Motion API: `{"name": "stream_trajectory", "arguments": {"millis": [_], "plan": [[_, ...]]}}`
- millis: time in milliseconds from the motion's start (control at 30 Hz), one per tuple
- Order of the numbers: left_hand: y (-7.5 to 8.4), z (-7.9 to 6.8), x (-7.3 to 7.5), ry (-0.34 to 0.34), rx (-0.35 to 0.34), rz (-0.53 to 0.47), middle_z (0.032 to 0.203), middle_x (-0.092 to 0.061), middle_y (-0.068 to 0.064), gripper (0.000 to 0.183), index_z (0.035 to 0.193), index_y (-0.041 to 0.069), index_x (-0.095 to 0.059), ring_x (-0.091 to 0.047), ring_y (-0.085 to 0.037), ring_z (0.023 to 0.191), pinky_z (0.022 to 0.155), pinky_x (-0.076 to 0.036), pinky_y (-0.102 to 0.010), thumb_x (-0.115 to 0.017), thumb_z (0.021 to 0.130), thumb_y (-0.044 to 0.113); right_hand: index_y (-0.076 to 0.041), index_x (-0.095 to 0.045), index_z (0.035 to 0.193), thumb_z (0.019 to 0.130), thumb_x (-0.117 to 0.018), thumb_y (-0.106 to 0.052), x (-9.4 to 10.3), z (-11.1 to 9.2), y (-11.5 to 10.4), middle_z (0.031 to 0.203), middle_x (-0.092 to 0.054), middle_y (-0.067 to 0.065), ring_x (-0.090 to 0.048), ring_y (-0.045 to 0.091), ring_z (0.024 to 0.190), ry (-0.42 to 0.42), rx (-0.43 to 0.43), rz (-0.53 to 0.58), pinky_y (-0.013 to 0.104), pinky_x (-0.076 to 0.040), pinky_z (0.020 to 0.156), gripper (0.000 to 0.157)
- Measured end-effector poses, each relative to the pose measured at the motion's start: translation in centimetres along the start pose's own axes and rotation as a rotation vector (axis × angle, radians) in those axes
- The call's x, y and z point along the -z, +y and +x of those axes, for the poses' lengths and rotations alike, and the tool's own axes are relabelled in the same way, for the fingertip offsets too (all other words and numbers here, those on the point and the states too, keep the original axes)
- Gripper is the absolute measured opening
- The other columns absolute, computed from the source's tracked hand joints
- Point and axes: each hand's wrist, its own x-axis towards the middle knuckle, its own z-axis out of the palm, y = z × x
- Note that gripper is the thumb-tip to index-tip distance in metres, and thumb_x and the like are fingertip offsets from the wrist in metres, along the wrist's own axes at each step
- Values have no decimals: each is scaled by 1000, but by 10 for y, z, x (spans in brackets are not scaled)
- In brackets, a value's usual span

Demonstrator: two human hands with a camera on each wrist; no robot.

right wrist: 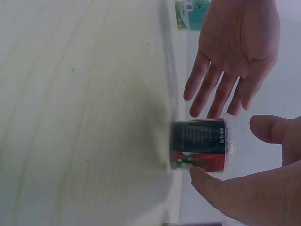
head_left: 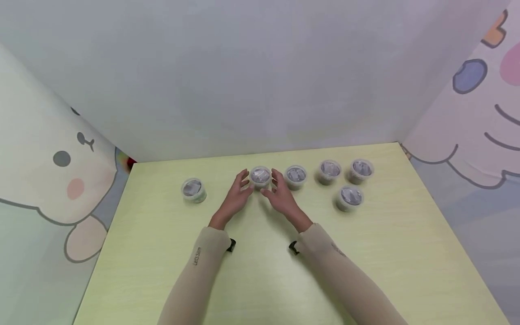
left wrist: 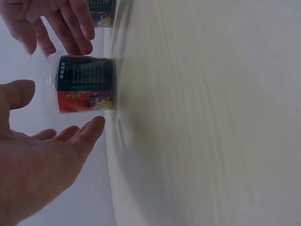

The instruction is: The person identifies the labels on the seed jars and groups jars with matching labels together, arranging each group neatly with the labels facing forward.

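Nearest: 2 long beige fabric sleeves [head_left: 197, 271], dark lettering on each, a small black wrist-worn device [head_left: 231, 245] at the inner side of each cuff. Below them, a pale yellow-green, wood-grained table [head_left: 260, 280].

Farther out, 2 bare hands, palms facing across a gap. Left hand [head_left: 237, 197]: fingers slightly bent, thumb apart from them, clamped on nothing; left wrist view shows a narrow space between fingertips and cup. Right hand [head_left: 282, 197]: fingers slightly spread, thumb apart, not closed round anything; 1 fingertip overlaps the cup's edge in right wrist view, contact cannot be told.

At about the hands' depth, to the right: 1 round, clear-lidded, grey-topped cup [head_left: 349, 197]. To the left, well apart: 1 round clear-lidded cup with green-and-white side [head_left: 192, 189].

Between the hands, upright on the table: 1 round plastic cup with clear lid and dark-and-red label [left wrist: 84, 84], pale printed text on the dark part.

Just right of it, 1 similar lidded cup [head_left: 295, 177]; beyond, 2 more grey-topped cups [head_left: 345, 170] side by side, near the table's back edge.

Farthest: plain pale grey wall [head_left: 260, 81]; cartoon-printed panels [head_left: 44, 135] at both sides.
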Motion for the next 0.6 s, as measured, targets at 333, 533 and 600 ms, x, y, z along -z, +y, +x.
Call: {"name": "stream_trajectory", "arguments": {"millis": [333, 533, 600], "plan": [[-13, 9, -7, -19, 3, 23, 150, -24, -6, 59, 149, 18, -16, -30, -26, 132, 103, -33, -39, -46, 98, 20, -6, -26, 144, 88, -63, -9, -6, 11, 6, 142, -34, 14, -36, 32, 127, 25, 21, 9, 46, -33, 102, 67], [-20, 7, -9, 42, -32, 68, 144, -34, -3, 52, 145, 20, -26, -39, -24, 125, 101, -35, -44, -49, 97, 22, -6, -33, 140, 86, -65, -6, -9, 13, 7, 136, -40, 15, -43, 29, 120, 78, 29, -4, 41, -41, 96, 63], [-20, 5, -9, 58, -47, 76, 142, -37, -3, 50, 142, 20, -29, -41, -23, 123, 100, -35, -45, -49, 97, 22, -5, -35, 138, 85, -66, -5, -10, 12, 7, 134, -42, 15, -46, 29, 117, 89, 34, 0, 39, -43, 94, 62]]}}
